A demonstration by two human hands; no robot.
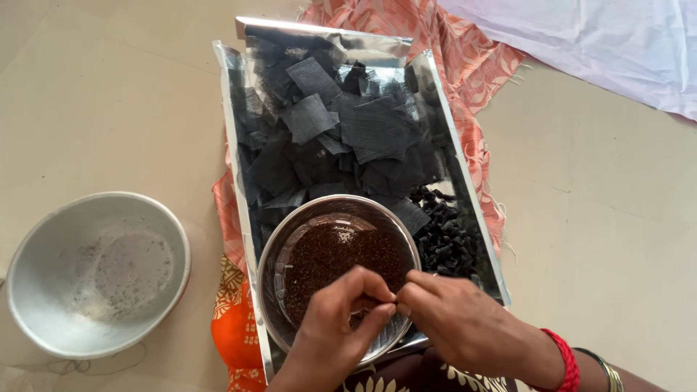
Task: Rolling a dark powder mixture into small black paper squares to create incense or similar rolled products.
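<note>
Both hands meet over the near rim of a round steel bowl point(290, 239) that holds a layer of small dark brown seeds point(337, 258). The left hand point(341, 330) has its fingers point(367, 279) curled in and its thumb pressed against them, so the fingertips are pinched closed. The right hand point(457, 319) is also closed to a pinch, and its fingertips touch those of the left hand just above the seeds. Between the two pinches there is something very small and dark, but I cannot tell what it is. The right wrist wears a red bangle point(565, 361) and a thinner metal bangle point(606, 372) beside it.

The steel bowl stands on the near end of a tray lined with silver foil point(236, 109). Behind the bowl the tray is full of cut pieces of black net fabric point(341, 131), and to the right of the bowl lies a heap of small black bundles point(446, 236). Under the tray is an orange patterned cloth point(236, 327). Well apart to the left, a grey metal bowl point(98, 272) sits on the floor, with a little pale powder inside
</note>
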